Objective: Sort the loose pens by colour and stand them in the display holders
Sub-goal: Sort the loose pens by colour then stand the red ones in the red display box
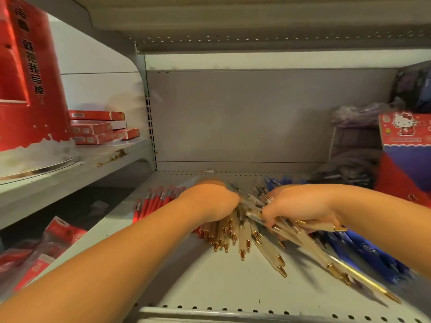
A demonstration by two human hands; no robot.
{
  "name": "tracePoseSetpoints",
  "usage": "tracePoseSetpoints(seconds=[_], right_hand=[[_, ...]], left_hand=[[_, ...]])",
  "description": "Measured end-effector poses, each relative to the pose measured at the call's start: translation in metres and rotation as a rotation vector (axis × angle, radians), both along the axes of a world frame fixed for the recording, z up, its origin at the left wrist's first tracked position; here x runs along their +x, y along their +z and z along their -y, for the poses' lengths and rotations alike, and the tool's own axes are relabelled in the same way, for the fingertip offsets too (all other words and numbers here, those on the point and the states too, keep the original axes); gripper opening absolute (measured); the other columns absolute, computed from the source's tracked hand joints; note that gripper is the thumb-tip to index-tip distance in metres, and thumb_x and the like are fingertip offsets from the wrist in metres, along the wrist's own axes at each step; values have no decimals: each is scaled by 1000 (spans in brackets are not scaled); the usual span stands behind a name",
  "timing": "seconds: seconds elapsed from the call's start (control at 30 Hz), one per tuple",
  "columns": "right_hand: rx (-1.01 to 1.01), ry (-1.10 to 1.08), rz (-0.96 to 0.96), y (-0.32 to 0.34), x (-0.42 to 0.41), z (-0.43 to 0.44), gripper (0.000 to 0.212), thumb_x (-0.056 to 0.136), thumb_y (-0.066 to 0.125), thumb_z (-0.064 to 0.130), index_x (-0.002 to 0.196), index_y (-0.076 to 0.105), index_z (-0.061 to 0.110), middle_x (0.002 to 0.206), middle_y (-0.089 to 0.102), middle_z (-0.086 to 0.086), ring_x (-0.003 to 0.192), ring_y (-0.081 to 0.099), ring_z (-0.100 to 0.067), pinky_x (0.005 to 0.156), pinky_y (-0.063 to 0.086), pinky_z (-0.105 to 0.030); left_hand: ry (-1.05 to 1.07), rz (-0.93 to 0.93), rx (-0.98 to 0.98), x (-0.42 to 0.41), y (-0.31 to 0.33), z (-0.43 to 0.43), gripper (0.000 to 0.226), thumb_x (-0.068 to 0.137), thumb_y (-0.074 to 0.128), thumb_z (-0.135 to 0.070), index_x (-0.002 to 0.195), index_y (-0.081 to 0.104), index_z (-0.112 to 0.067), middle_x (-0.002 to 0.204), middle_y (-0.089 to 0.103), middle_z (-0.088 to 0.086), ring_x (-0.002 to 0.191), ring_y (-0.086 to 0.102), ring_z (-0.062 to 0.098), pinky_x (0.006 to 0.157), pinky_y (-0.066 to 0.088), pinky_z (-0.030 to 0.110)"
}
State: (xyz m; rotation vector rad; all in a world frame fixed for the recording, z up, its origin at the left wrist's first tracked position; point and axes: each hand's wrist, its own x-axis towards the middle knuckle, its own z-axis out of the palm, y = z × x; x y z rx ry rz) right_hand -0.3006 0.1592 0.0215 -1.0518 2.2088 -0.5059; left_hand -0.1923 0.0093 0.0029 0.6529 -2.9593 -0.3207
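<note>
Clear pens [242, 238] lengthwise front-to-back (gold tips nearest), seemingly fanned

Bare forearms reach forward, left hand [210, 201] knuckles-up with fingers hidden, right hand [296, 206] gripping clear pens [303, 241]

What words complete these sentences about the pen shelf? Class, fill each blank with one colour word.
The leftmost pens, beside the left hand, are ____.
The right hand grips clear pens with ____ tips.
The rightmost pens are ____.
Missing words: red; gold; blue.
</note>
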Motion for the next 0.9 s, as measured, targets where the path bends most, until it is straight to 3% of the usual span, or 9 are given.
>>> tracePoseSetpoints(seconds=[0.17, 0.27, 0.33, 0.4, 0.5, 0.6, 0.67, 0.77, 0.9], right_hand=[[57, 75, 178, 4, -2, 4, 40, 82, 63, 16, 118, 60, 0, 100, 66, -14, 93, 63, -27, 103, 47, -51], [1, 79, 163, -1, -5, 9, 52, 81, 64, 14, 131, 52, 8, 108, 67, -18, 89, 65, -25, 94, 52, -44], [-44, 73, 147, -5, -7, 11, 48, 81, 64, 15, 128, 53, 15, 103, 68, -11, 83, 65, -20, 79, 58, -33], [-84, 49, 181, -9, -9, 14, 40, 81, 64, 15, 121, 55, 16, 93, 70, -6, 78, 67, -18, 72, 58, -31], [-102, 67, 207, -15, -13, 17, 49, 79, 65, 20, 126, 56, 11, 94, 71, -10, 81, 67, -20, 80, 57, -35], [-67, 107, 319, -15, -12, 18, 16, 84, 60, 22, 90, 76, 18, 80, 71, -9, 68, 64, -14, 66, 54, -25], [-53, 119, 311, -16, -15, 21, 29, 91, 53, 17, 68, 71, 18, 69, 63, -3, 51, 58, -7, 54, 48, -20], [-74, 152, 183, -17, -20, 23, 19, 98, 50, 23, 84, 61, 17, 83, 59, -1, 51, 59, 0, 55, 50, -16], [-110, 155, 289, -11, -23, 15, 30, 96, 50, 46, 91, 64, 20, 81, 62, 2, 55, 61, -4, 52, 51, -18]], left_hand=[[114, -85, 140, -35, 0, 10, 28, 97, 53, -36, 79, 60, -16, 72, 52, -1, 62, 48, 12, 52, 36, 22], [116, -115, 236, -47, 1, 8, 35, 96, 51, -48, 95, 64, -16, 78, 62, 0, 66, 57, 13, 56, 43, 24], [157, -153, 334, -48, 2, 7, 39, 94, 51, -53, 87, 61, -17, 59, 57, -3, 47, 50, 11, 47, 41, 18], [198, -199, 480, -45, 2, 12, 33, 93, 59, -45, 86, 61, -13, 56, 55, -1, 40, 47, 12, 42, 43, 18], [184, -188, 735, -35, 1, 19, 19, 91, 68, -21, 100, 67, -4, 73, 63, 6, 53, 57, 14, 57, 57, 24], [152, -173, 854, -28, 2, 23, 14, 92, 64, -7, 104, 68, -1, 80, 66, 9, 60, 62, 13, 69, 60, 25], [143, -186, 918, -27, 5, 24, 13, 91, 65, -4, 103, 69, -1, 85, 66, 9, 59, 64, 11, 62, 58, 21], [127, -220, 1016, -24, 10, 26, 11, 90, 66, -3, 100, 71, -2, 93, 66, 9, 64, 66, 10, 60, 57, 18], [129, -390, 1132, -21, 13, 27, 25, 80, 76, -8, 104, 70, -3, 103, 70, 12, 75, 71, 13, 62, 55, 17]])
